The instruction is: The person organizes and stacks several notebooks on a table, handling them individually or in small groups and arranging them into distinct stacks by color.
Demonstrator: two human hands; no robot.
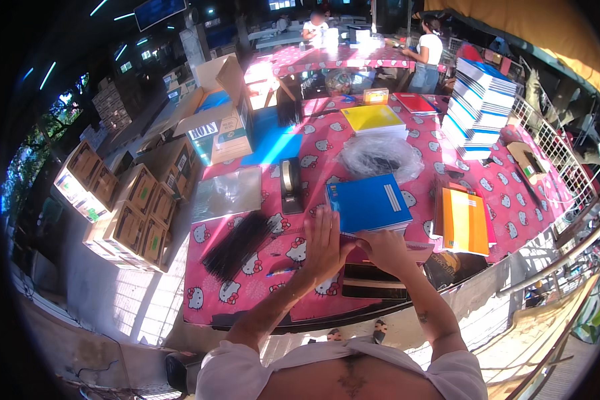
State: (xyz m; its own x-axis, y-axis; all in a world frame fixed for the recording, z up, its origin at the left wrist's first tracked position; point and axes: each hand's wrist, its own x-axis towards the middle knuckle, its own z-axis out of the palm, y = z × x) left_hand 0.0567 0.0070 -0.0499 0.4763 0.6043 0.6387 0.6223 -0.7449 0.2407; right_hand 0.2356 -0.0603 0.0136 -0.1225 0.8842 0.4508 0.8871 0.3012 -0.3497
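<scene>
My left hand (323, 243) lies with its fingers stretched out and pressed flat, by the near left corner of a stack of blue notebooks (370, 203). A thin dark ribbed strip, perhaps a binding coil, passes under it. My right hand (382, 250) is curled at the stack's near edge, its thumb toward the left hand. What it grips is hidden. To the left lies a bundle of thin black strands (237, 247), which look like plastic coils. A pen (281, 272) is near my left forearm. Behind the bundle stands a black tape dispenser (290, 187).
The pink patterned table (300, 300) carries yellow notebooks (373, 120), crumpled clear plastic (380, 159), orange notebooks (465, 220), a tall notebook stack (479, 110) and a clear plastic packet (228, 193). An open carton (220, 127) stands back left; closed cartons (137, 213) are beyond. Two people work behind.
</scene>
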